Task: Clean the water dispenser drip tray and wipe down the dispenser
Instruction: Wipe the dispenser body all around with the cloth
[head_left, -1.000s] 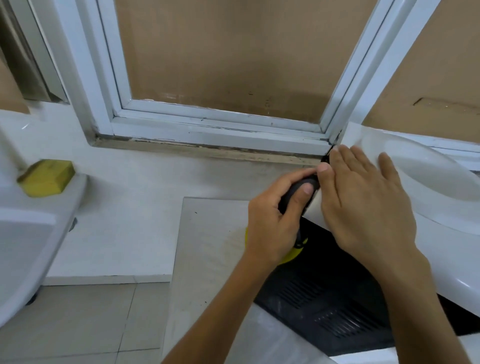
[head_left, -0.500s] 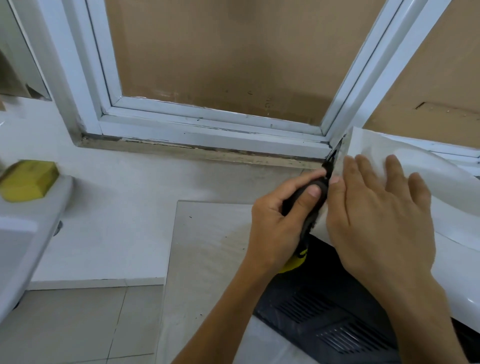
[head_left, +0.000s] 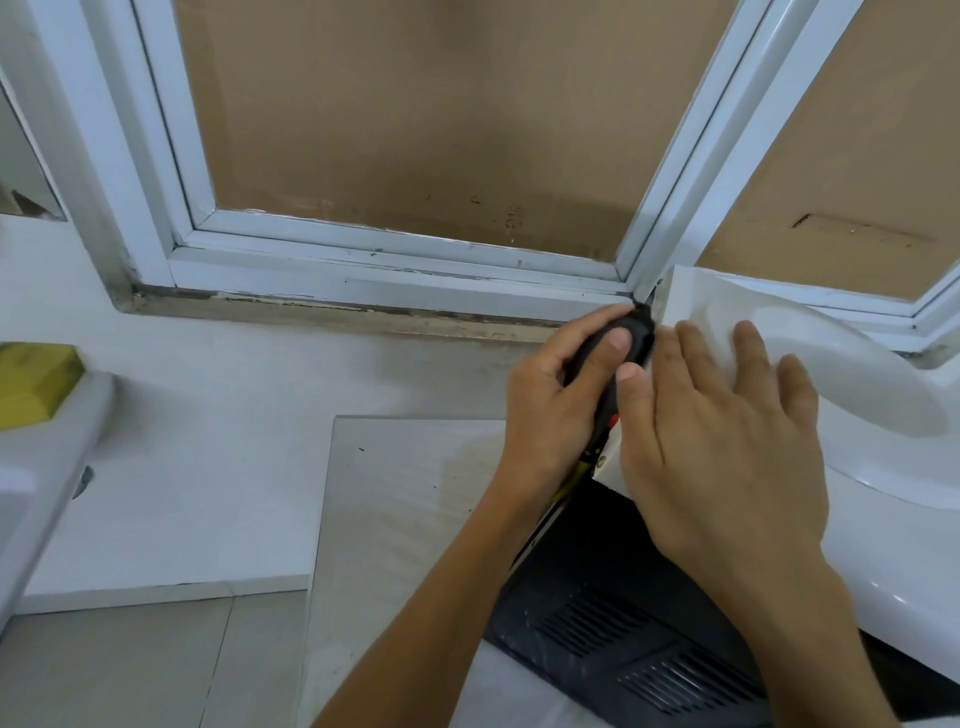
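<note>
I see the left hand (head_left: 550, 415) at about 6 o'clock from the window corner, fingers curled round a black tool (head_left: 618, 358). Thumb lies on top of the handle, index wraps the far side. Yellow and a bit of red show on the tool below the palm. Its tip sits right at the corner where the window frame (head_left: 395, 275) meets the dispenser (head_left: 857, 415); tip itself is too small to make out.

Right hand (head_left: 727, 452) lies flat on the white dispenser top, fingers straight and slightly spread, pointing to 11 o'clock. It holds nothing, just presses on the surface. Its thumb sits just beside the tool and the left thumb, touching or nearly so, can't tell which.

Dispenser takes up the right side of view, 2 to 5 o'clock, its back corner against the window frame. A round shallow hollow shows in its top at 3 o'clock from the right hand. Below both wrists, at 6 o'clock, a black panel (head_left: 639, 644) with slotted vents.

A pale tile slab (head_left: 405, 519) lies under the left forearm, at 7 o'clock from the hand. White ledge (head_left: 249, 384) runs along the sill, which is grimy along its bottom edge. Brown board (head_left: 415, 114) fills the window panes.

Far left at 9 o'clock, a yellow sponge (head_left: 34, 382) rests on the edge of a white sink (head_left: 47, 467). Grey floor tiles (head_left: 130, 660) at 7 o'clock.
</note>
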